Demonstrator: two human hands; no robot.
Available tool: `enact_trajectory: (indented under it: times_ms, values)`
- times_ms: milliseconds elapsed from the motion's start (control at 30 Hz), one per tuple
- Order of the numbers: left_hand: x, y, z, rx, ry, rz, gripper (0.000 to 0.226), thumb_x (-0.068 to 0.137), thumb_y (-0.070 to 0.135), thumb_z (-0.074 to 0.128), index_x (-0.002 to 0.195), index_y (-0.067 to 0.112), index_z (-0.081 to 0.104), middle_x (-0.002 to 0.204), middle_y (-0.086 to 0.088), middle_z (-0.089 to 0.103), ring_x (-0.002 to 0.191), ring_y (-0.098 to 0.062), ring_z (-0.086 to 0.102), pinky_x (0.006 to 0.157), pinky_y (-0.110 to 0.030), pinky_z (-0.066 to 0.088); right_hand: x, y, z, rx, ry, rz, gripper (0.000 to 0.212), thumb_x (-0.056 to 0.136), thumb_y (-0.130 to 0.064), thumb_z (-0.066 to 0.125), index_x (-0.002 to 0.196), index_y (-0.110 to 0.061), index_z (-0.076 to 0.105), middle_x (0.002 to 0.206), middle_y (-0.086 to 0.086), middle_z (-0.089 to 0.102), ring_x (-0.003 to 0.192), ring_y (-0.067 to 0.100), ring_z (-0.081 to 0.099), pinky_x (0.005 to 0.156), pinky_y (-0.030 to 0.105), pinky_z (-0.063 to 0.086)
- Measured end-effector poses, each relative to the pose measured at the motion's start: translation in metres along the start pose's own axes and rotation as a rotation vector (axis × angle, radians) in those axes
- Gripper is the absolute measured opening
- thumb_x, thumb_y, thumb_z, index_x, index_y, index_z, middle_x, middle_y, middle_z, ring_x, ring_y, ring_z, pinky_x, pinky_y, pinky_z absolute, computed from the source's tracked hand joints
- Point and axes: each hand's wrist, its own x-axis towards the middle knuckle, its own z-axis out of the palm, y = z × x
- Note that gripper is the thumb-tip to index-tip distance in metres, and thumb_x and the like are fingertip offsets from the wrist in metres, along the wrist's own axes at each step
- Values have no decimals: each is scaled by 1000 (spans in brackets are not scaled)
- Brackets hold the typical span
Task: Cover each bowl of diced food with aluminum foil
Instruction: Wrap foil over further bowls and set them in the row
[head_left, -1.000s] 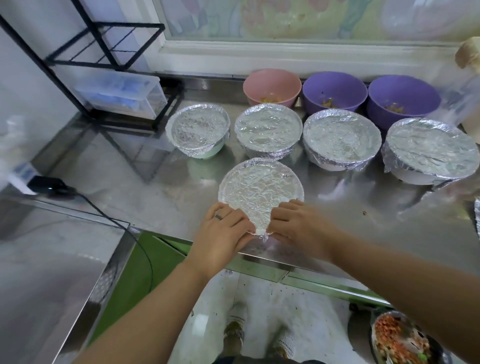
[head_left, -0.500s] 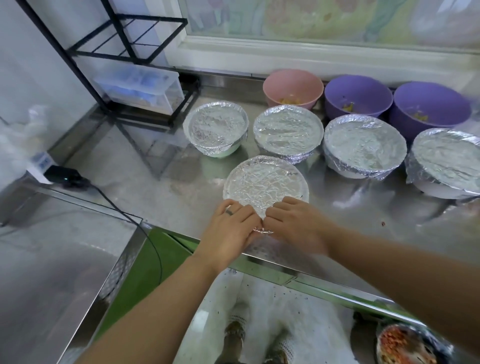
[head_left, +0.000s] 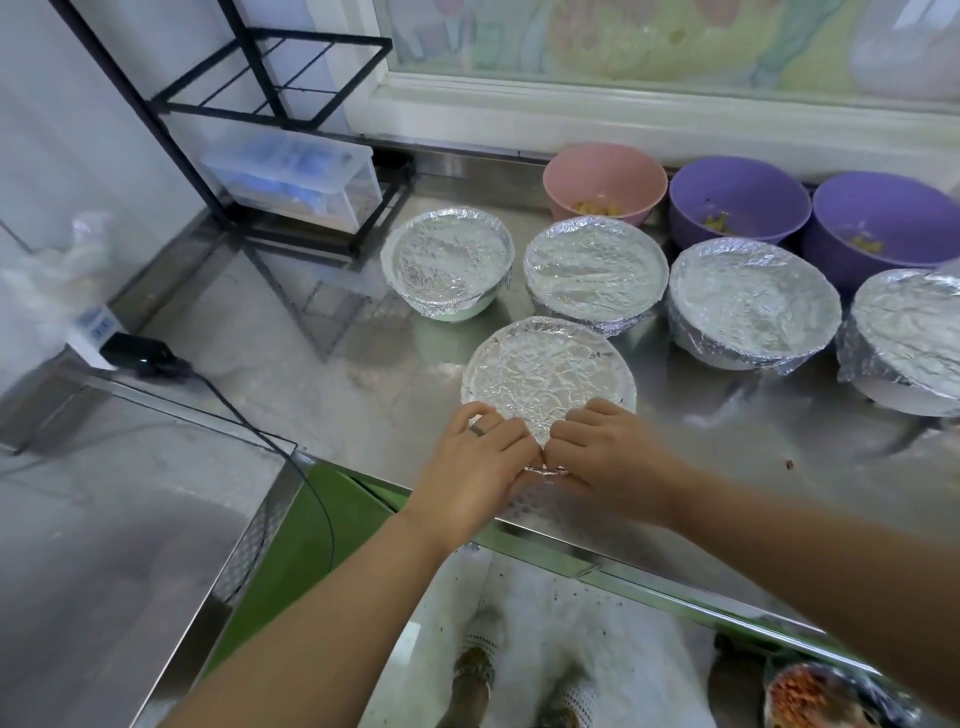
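Directly under both hands, the front bowl (head_left: 623, 387) stands upright on the steel counter (head_left: 337, 405), mouth up. It is round, so no long axis applies. Foil (head_left: 545, 364) lies flat and crinkled across its mouth. Left hand (head_left: 475, 462) and right hand (head_left: 618, 452) sit side by side and touch, with fingers curled over the foil at the near rim. Beyond the fingertips, 4 covered bowls (head_left: 595, 270) form a row running toward the right, their contents hidden. Farther beyond, 1 pink bowl (head_left: 605, 176) and 2 purple bowls (head_left: 737, 197) stand uncovered, each holding a few yellow diced pieces. Below the right forearm, 1 dish (head_left: 810, 696) holds orange-red diced food.
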Motion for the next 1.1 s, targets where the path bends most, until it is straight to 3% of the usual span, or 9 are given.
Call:
enact_trajectory:
  times_ms: [100, 267, 367, 533, 800, 967, 1100]
  values:
    - [-1, -4, -2, -12, 9, 22, 9, 91, 24, 62, 83, 24, 66, 85, 8, 60, 75, -17, 57, 103, -34, 35, -4, 6, -7, 9, -37, -21, 26, 98, -37, 55, 82, -18, 62, 77, -4, 55, 71, 18, 49, 69, 33, 40]
    - [-3, -14, -3, 13, -1, 20, 4, 89, 24, 65, 86, 24, 66, 89, 8, 61, 80, -18, 54, 106, -35, 33, -13, 21, -15, -11, -90, -19, 20, 100, -28, 52, 85, -19, 61, 83, -3, 56, 75, 21, 51, 74, 33, 37]
    - [1, -12, -1, 18, -12, 21, 12, 92, 30, 60, 84, 23, 65, 86, 7, 60, 77, -20, 55, 101, -35, 36, -8, 19, -12, -4, -98, -29, 17, 97, -24, 55, 82, -18, 58, 81, -2, 53, 73, 21, 50, 73, 33, 38]
    - [4, -12, 0, 9, 0, 22, 13, 92, 31, 59, 83, 23, 65, 85, 7, 59, 76, -20, 55, 98, -35, 39, -4, 18, -12, 15, -76, -14, 24, 100, -31, 49, 81, -19, 57, 79, -4, 52, 72, 19, 48, 72, 33, 39]
    - [3, -14, 1, 5, -4, 26, 10, 92, 31, 63, 84, 23, 63, 86, 7, 58, 79, -19, 53, 98, -34, 38, 2, 10, -3, 5, -44, -11, 17, 92, -20, 66, 78, -20, 55, 78, -3, 50, 72, 20, 48, 71, 35, 42]
    - [4, -12, -1, 16, -8, 31, 14, 93, 30, 57, 83, 23, 63, 85, 7, 58, 78, -20, 54, 97, -34, 39, 3, 8, -3, 44, -46, -2, 20, 94, -24, 58, 77, -22, 50, 77, -4, 49, 72, 19, 45, 72, 35, 36]
    - [2, -13, 0, 28, -11, 35, 10, 90, 31, 68, 85, 22, 64, 87, 6, 59, 79, -20, 54, 97, -35, 40, 3, 5, -3, 76, -55, 53, 18, 94, -28, 54, 78, -27, 44, 77, -7, 49, 72, 19, 46, 71, 36, 36]
